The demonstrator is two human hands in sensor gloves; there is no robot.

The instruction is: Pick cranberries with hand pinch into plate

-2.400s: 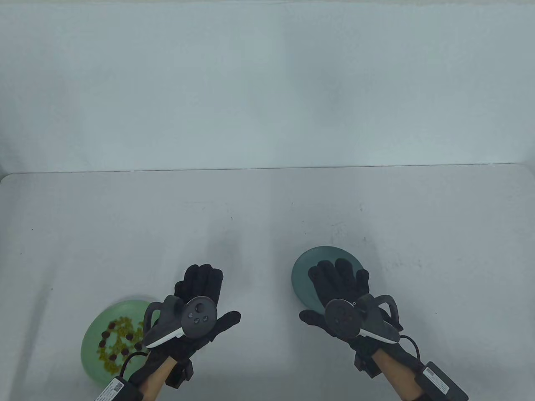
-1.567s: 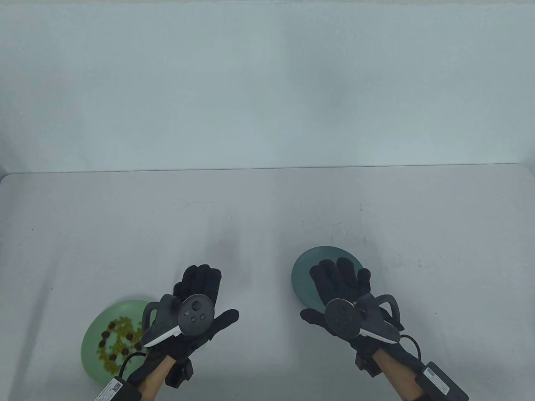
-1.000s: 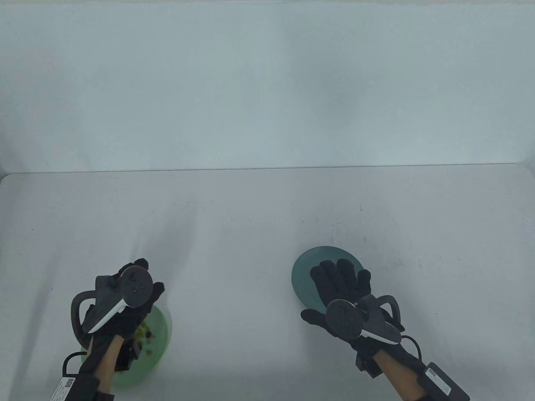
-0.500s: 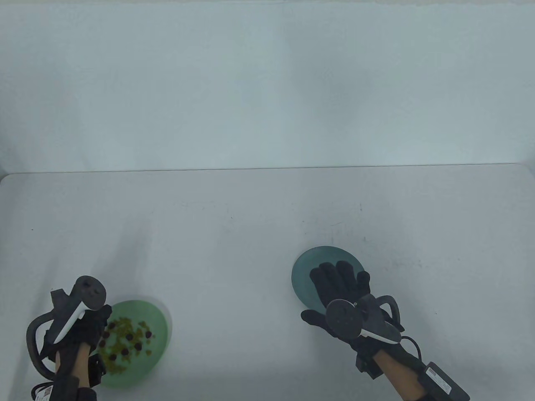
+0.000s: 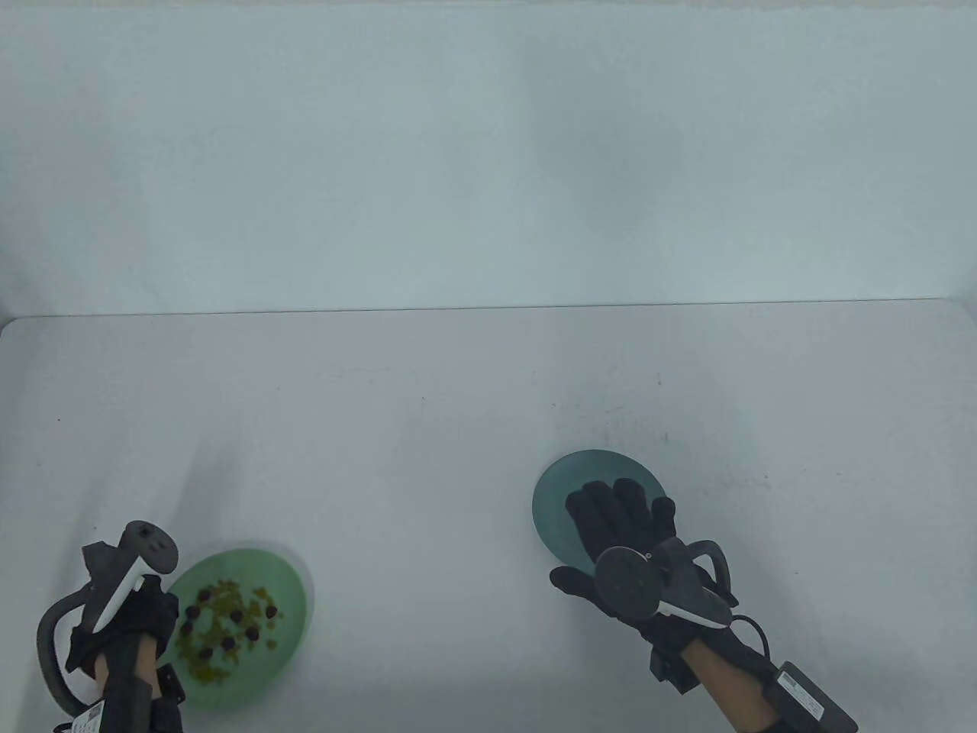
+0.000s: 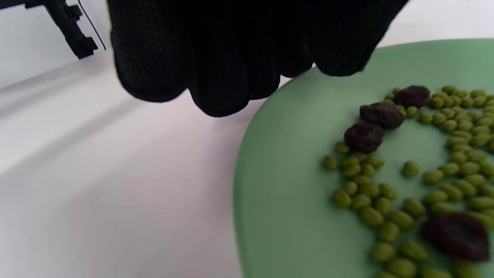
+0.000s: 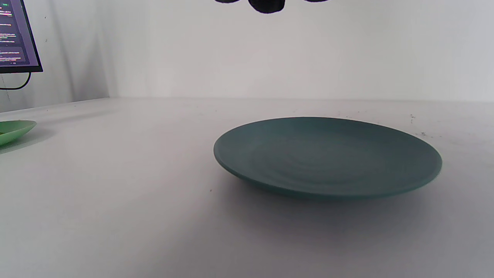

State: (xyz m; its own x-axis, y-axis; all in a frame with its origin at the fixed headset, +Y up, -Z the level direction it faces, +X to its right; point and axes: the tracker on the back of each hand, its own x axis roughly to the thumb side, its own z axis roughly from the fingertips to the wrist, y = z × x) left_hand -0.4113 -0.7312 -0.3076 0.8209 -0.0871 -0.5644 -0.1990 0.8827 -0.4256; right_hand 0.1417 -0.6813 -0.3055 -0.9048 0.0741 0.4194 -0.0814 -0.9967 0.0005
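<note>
A light green plate (image 5: 294,588) near the table's front left holds several dark cranberries (image 5: 236,615) among small green beans. In the left wrist view the cranberries (image 6: 364,137) lie right of my fingers, on the green plate (image 6: 278,154). My left hand (image 5: 149,611) hovers at that plate's left rim, and its gloved fingers (image 6: 220,77) hang together with nothing in them. The empty dark teal plate (image 5: 553,496) sits to the right. My right hand (image 5: 614,508) lies flat and spread above its near half. From the right wrist, the teal plate (image 7: 328,154) is bare.
The white table ends at a straight far edge against a pale wall. A monitor (image 7: 15,34) stands off to the left in the right wrist view. The green plate (image 7: 13,129) shows at that view's left edge.
My left hand swung from the table's middle leftward over the green plate and now sits at its left rim, uncovering the cranberries. The right hand stayed put.
</note>
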